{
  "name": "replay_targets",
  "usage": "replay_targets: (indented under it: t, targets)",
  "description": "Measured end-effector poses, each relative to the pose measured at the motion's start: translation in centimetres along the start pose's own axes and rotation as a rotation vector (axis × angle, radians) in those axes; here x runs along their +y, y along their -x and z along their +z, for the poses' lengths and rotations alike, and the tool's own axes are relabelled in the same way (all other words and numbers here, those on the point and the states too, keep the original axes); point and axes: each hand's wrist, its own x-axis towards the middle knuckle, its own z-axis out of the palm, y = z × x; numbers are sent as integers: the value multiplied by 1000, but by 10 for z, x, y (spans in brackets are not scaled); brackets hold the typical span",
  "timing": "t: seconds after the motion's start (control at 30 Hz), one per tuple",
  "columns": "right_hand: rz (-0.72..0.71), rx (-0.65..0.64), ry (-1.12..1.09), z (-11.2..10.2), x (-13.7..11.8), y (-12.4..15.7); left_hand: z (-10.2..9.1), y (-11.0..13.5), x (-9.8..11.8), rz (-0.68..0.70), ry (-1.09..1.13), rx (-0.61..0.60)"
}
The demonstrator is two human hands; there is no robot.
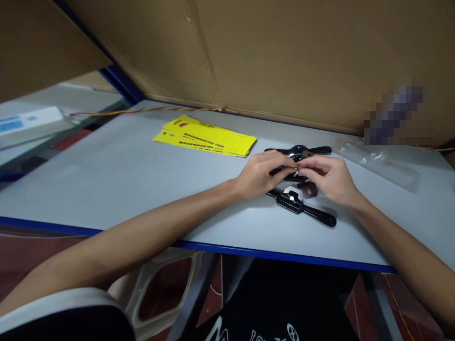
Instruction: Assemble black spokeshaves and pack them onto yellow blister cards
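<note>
My left hand (261, 173) and my right hand (332, 177) meet over the table, thumb and fingers pinched together. Between their fingertips is a small silvery piece that looks like a metal screw (296, 172). Part of a black tool shows beneath the hands, mostly covered by my left fingers. Just behind lies a black spokeshave (322, 150), partly hidden. Nearer to me rests another black spokeshave (318, 215) with a pale metal plate (293, 192) on its middle. A dark metal plate (310, 190) lies below my right fingers.
Yellow printed cards (209, 136) lie stacked at the back of the grey table (106, 175). Clear plastic wrapping (387, 168) is at the right. A cardboard wall (266, 61) stands behind, with a thin cable (149, 110) along its foot. A white box (31, 124) sits far left.
</note>
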Motion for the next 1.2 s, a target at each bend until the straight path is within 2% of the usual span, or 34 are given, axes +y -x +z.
replay_targets:
  t: [0.13, 0.3, 0.37, 0.6, 0.83, 1.2]
  targets:
    - [-77, 98, 123, 1, 7, 0, -2, -1, -6, -131, -113, -120]
    - [-85, 48, 183, 1, 8, 2, -4, -6, -10, -322, -110, -340]
    - [-93, 35, 207, 1, 8, 3, -3, -7, -10, -357, -92, -382]
    - [-115, -18, 298, 0, 8, 2, 0, -6, -11, -379, -30, -361]
    - [-153, -10, 392, 1, 7, 0, 0, -7, -10, -391, -17, -354]
    - [-350, -113, 699, 8, 11, 4, 0, -7, -11, -349, -78, -396]
